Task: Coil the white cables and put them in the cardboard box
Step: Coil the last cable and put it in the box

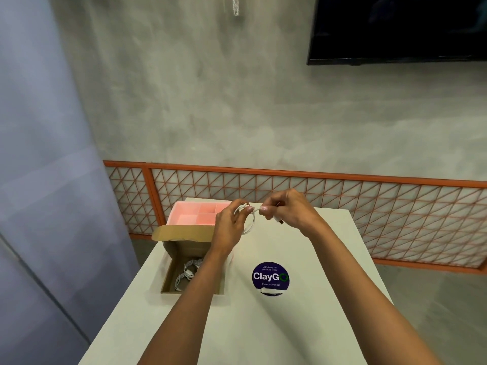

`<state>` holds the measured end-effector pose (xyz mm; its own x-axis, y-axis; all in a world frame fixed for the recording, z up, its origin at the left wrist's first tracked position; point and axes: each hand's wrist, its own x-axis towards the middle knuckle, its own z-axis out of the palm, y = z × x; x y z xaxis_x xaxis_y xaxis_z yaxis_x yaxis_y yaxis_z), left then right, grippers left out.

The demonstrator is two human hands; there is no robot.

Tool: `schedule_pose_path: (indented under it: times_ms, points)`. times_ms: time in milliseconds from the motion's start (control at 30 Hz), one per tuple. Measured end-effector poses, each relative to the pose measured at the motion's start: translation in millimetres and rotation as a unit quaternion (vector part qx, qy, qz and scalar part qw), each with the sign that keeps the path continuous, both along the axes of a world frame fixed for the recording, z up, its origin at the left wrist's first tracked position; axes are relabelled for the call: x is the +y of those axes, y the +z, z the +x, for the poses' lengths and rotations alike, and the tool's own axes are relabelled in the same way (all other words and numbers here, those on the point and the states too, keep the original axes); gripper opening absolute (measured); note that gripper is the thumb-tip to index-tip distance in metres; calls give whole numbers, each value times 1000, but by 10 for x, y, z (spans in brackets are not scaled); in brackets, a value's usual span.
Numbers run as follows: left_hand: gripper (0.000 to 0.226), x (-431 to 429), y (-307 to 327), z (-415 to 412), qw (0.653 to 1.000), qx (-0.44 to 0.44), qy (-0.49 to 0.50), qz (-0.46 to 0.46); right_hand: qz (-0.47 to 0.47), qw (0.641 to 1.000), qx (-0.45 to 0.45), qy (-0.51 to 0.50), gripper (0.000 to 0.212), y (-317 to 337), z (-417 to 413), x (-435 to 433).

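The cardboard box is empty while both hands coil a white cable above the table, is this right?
No: the head view shows coiled white cables in the cardboard box. The left hand and right hand coil a white cable above the table.

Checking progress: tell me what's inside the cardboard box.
Coiled white cables lie on the floor of the cardboard box. The left forearm covers its right side, so anything there is hidden.

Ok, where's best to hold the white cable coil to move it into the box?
Probably at the top of the white cable coil, from above, where the left hand pinches its turns; the loop hangs below, so one pinch there should hold all turns.
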<state>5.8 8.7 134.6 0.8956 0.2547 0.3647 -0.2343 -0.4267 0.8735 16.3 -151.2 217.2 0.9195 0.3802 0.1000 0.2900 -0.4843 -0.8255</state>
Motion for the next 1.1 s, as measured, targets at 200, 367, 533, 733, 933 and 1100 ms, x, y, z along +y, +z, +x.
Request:
schedule_pose_path:
  times_ms: [200,367,533,733,933,1100]
  points:
    - [16,33,87,-28,996,10,-31,-82,61,997,56,8,11,-10,65,-133]
    - [19,-35,130,-95,973,62,-117,-188,108,992,61,-26,9,-69,158,-242]
    - [23,-97,185,-91,959,60,-143,-239,172,983,55,-27,14,-234,168,-258]
    - [19,-205,175,-57,947,51,-119,-296,33,980,-187,-54,16,-491,156,-168]
    - [18,-212,148,-89,947,64,-130,-286,129,979,-117,-101,8,-573,71,-22]
    - [19,-168,149,-73,953,63,-120,-270,290,947,77,-113,2,-494,60,92]
